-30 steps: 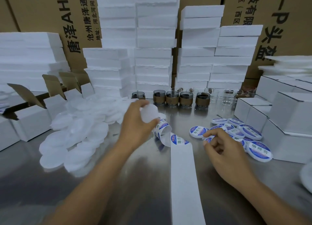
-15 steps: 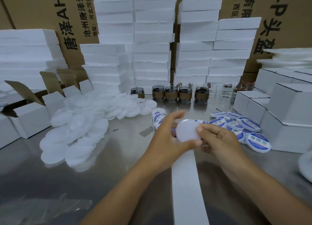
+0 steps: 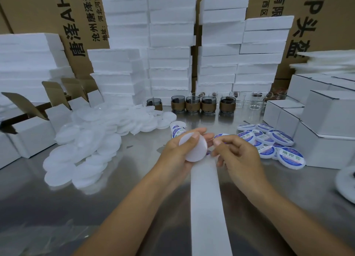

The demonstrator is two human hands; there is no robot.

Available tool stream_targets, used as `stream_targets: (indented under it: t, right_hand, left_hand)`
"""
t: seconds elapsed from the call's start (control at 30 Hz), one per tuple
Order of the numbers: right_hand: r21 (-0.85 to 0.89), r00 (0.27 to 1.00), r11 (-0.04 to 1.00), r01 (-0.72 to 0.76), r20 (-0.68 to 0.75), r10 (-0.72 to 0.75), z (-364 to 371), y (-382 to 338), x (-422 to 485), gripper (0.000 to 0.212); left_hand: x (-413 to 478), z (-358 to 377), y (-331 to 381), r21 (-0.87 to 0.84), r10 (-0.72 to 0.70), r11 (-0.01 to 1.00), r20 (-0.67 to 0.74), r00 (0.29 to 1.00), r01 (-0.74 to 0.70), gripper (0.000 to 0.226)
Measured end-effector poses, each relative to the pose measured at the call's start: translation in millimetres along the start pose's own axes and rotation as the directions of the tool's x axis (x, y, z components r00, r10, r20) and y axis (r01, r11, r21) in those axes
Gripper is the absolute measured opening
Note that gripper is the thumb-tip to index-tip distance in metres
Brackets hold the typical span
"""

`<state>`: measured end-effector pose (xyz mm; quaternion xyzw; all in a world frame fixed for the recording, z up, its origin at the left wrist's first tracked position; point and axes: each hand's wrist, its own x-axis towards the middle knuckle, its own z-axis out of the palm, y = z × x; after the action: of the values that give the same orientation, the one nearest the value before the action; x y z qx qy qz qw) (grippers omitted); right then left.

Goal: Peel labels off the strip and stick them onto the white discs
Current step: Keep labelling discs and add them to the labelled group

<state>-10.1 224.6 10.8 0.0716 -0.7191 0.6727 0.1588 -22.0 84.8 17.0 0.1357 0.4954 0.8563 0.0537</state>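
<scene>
Over the steel table [image 3: 134, 179], left hand [image 3: 176, 154] grips a disc [image 3: 194, 150] (plain white), right hand [image 3: 236, 156] apparently pinching a label [image 3: 209, 152].

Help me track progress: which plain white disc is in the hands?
The round white plastic disc gripped in the left hand; the other plain discs lie heaped on the steel table at left.

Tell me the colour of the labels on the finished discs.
The labels are blue with a white middle band and dark lettering; the head view shows them best.
</scene>
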Motion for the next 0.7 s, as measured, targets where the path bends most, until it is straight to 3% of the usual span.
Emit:
stream_targets:
  t: [0.07,0.13,0.23,0.33,0.47,0.6,0.7]
  right_hand:
    - [-0.277,0.992,0.955,0.101,-0.041,-0.117,-5.6,4.9,0.9,0.007]
    - [-0.541,0.985,0.824,0.171,0.068,-0.160,-10.0,10.1,-0.5,0.008]
    - [-0.678,0.971,0.699,0.228,0.216,-0.107,-10.3,14.3,-1.8,0.027]
    - [-0.536,0.969,0.820,0.201,0.232,-0.086,-7.9,12.4,-1.1,0.025]
    - [-0.352,0.983,0.927,0.129,0.169,-0.073,-4.8,11.5,1.2,0.022]
    - [-0.177,0.991,0.979,0.104,0.101,-0.088,-5.7,9.1,3.6,0.026]
    - [-0.095,0.992,0.992,0.088,0.099,-0.078,-5.4,8.6,2.9,0.023]
  left_hand:
    - [2.9,-4.2,2.3,-0.017,0.005,1.000,-0.080,0.997,-0.007,0.017]
    - [4.9,-7.9,3.5,-0.011,0.008,1.000,-0.163,0.987,-0.010,0.017]
    - [7.0,-13.4,5.4,0.012,0.003,1.000,-0.331,0.944,0.001,0.014]
    - [7.2,-20.5,7.6,0.026,-0.001,1.000,-0.447,0.894,0.014,0.014]
    - [5.2,-22.0,6.3,0.078,-0.019,0.995,-0.479,0.877,0.064,0.014]
    - [5.1,-14.9,2.7,0.091,-0.108,0.983,-0.410,0.905,0.159,0.004]
    - [3.6,-13.0,0.8,0.081,-0.188,0.971,-0.322,0.928,0.225,0.016]
